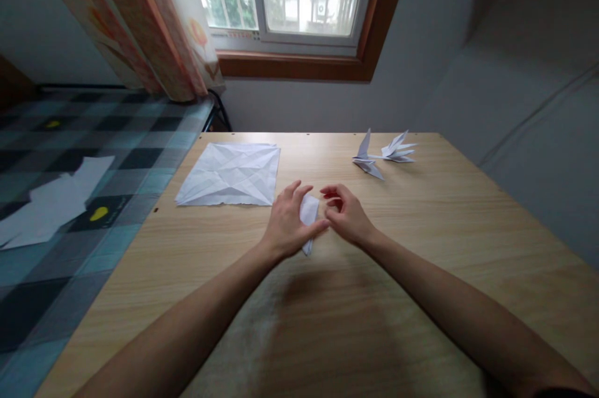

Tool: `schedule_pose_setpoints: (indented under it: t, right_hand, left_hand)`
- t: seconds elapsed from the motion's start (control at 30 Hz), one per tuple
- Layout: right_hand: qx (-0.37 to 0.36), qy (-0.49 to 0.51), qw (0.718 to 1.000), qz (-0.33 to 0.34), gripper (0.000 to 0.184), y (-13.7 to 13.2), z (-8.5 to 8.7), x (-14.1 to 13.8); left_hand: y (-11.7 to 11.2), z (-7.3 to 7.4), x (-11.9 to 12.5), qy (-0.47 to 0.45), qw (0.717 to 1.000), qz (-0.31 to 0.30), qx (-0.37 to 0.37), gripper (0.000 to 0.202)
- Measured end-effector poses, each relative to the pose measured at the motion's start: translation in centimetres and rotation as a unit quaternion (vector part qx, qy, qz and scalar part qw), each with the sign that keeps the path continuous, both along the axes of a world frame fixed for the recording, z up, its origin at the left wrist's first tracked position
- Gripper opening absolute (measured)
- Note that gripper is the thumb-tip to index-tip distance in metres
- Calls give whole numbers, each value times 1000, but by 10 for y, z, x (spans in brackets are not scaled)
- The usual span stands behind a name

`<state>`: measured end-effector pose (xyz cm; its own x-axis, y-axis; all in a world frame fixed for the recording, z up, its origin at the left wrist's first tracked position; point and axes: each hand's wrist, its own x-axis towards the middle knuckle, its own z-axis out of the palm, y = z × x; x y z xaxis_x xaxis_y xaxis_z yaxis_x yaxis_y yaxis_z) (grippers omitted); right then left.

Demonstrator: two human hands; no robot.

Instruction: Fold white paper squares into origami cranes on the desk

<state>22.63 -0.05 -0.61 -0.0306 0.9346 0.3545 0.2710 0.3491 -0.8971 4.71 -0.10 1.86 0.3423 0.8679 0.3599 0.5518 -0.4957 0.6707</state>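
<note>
Both bare forearms reach in over the pale wood-grain table [421, 298], meeting at its middle where the left hand [286, 223] pinches a small folded white paper [309, 209]. The right hand [349, 217] bunches curled fingertips at the paper's right edge; whether it grips, I cannot tell. A creased square sheet [229, 174] lies flat just beyond the left hand, and two pointed paper birds [384, 155] rest well apart at the far right.

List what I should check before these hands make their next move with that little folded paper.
1. The small folded paper is held by the left hand: ok.
2. The right hand also grips it: cannot tell.
3. The creased sheet lies flat, apart from both hands: ok.
4. The folded paper figures sit far from both hands: ok.
5. The table near the hands is bare: ok.
</note>
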Motion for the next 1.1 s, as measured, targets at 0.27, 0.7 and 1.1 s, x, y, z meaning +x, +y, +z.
schedule_pose_setpoints:
  t: [0.27, 0.7, 1.1]
  right_hand:
    - [86, -115, 989, 39, 17, -7, 6, 0]
    - [-37, 108, 993, -29, 27, 3, 6, 7]
    - [-41, 102, 994, -22, 19, 19, -4, 19]
  left_hand:
    - [4, -7, -1, -161, 984, -26, -69, 55]
    - [1, -9, 3, -112, 993, 29, 13, 70]
    - [6, -2, 0, -127, 984, 111, -57, 10]
